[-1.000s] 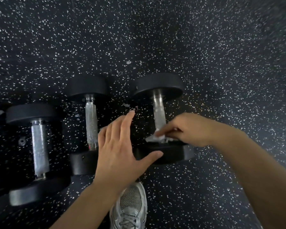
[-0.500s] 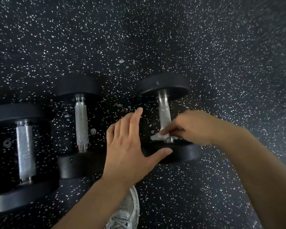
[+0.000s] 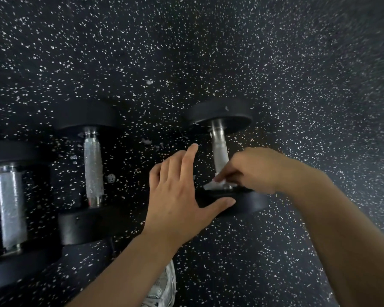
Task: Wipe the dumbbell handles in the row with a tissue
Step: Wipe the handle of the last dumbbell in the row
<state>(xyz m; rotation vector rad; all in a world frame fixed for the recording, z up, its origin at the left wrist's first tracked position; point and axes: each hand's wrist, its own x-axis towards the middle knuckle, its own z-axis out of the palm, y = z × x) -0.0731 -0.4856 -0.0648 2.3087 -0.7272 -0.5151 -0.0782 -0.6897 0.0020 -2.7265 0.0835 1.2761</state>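
Head cam view, looking down at my two bare hands over a dark speckled gym floor. My right hand pinches a small white tissue between fingertips & thumb, pressing it against the near end of a silver dumbbell handle, right where the bar meets the near black weight head. Fingers curled tight round the tissue; most of it is hidden under them. My left hand is spread flat, fingers straight & together pointing away from me, thumb stretched out to the right w/ its tip resting on the rim of that same near weight head. It grips nothing.

That dumbbell is the rightmost of the row, lying w/ its handle running away from me, far head at the top. Just left of my left hand lies a 2nd dumbbell, knurled silver handle, same orientation. A 3rd dumbbell sits at the left edge, nearer to me, partly cut off. Bottom centre, under my left forearm, the toe of a grey mesh sneaker shows.
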